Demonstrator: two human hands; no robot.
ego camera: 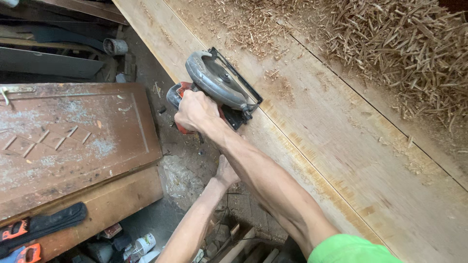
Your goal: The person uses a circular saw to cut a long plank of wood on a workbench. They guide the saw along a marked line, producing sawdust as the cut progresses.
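Soft, even daylight fills the view, brightest on the pale wooden board (341, 146) and the heap of wood shavings (404, 53) at the upper right, while the upper left corner and the gap below the board's edge sink into dim shadow. No hard glare shows; only a dull sheen lies on the grey guard of the circular saw (217, 80), and the right hand (195, 111) and its forearm throw a faint, soft-edged shadow onto the board. The board's grain is smeared by motion blur toward the right, and the brown door panel (73, 141) looks a little soft, with straight edges leaning outward near the frame's borders.
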